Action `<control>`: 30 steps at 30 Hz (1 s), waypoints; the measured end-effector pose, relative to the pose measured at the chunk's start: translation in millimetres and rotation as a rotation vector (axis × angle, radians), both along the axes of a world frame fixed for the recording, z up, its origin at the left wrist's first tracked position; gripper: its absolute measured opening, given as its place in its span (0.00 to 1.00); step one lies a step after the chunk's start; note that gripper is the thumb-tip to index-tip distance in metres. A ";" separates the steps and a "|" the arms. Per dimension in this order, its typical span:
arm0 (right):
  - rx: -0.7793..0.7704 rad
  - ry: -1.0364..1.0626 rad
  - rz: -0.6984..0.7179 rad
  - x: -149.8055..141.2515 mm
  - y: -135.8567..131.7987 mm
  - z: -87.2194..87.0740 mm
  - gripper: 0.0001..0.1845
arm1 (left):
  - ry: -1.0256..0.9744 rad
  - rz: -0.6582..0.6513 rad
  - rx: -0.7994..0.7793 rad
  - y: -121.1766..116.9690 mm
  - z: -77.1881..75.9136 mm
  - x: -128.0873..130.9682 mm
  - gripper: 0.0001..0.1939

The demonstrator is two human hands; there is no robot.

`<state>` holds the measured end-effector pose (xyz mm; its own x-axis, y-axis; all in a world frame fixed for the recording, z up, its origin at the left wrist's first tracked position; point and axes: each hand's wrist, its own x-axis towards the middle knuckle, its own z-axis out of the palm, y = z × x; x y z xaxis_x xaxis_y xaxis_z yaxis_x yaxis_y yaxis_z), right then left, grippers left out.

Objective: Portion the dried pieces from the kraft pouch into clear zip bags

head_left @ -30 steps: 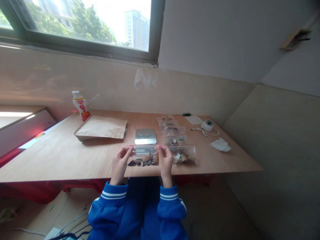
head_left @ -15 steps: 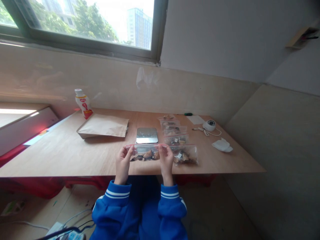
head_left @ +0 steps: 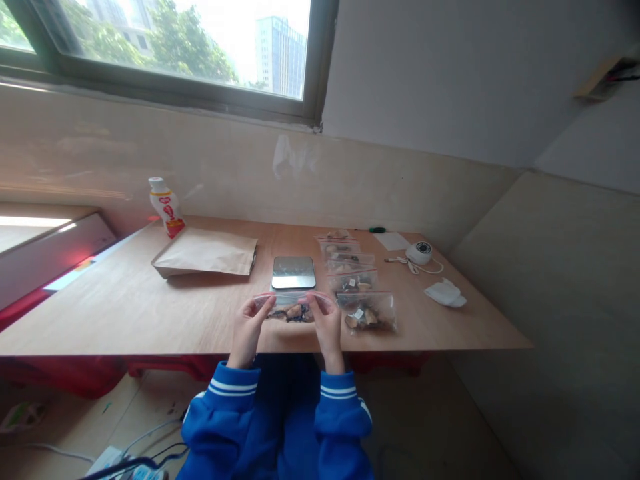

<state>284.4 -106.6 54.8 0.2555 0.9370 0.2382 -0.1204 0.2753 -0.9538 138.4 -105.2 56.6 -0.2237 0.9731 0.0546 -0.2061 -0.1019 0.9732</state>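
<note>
A clear zip bag [head_left: 291, 313] with a red strip along its top holds brown and dark dried pieces. My left hand [head_left: 247, 328] pinches its top edge on the left, and my right hand [head_left: 325, 325] pinches the same edge on the right. Just beyond the bag lies a flat scale [head_left: 293, 273] with a shiny silver plate. To the right of my right hand, a similar filled zip bag [head_left: 369, 313] with a small white packet in it lies on the table. Behind that one, several more filled bags [head_left: 353, 281] run back in a row.
On the wooden table [head_left: 100, 307], a brown paper bag [head_left: 207, 252] lies at left before a white and red bottle [head_left: 167, 208]. At right are a round white device [head_left: 419, 252] with a cable, a crumpled white tissue [head_left: 445, 293], a paper sheet [head_left: 391, 241] and a green object [head_left: 377, 230].
Both thumbs have moved inward along the top of the bag, closer together. The bag's top edge now bows, and its contents sit more bunched.
</note>
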 end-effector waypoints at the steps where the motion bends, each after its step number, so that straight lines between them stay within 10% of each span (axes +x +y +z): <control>1: 0.002 -0.005 -0.010 0.9 0.0 -0.1 0.14 | 0.005 -0.017 -0.001 -0.5 0.6 0.3 0.19; 30: 0.012 -0.064 0.016 2.3 -3.0 0.2 0.13 | 0.103 0.060 -0.059 -6.1 9.3 -7.2 0.19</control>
<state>286.6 -109.6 54.9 0.2247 0.9376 0.2653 -0.0635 0.2858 -0.9562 131.2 -111.3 65.9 -0.2780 0.9603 0.0231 -0.0996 -0.0527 0.9936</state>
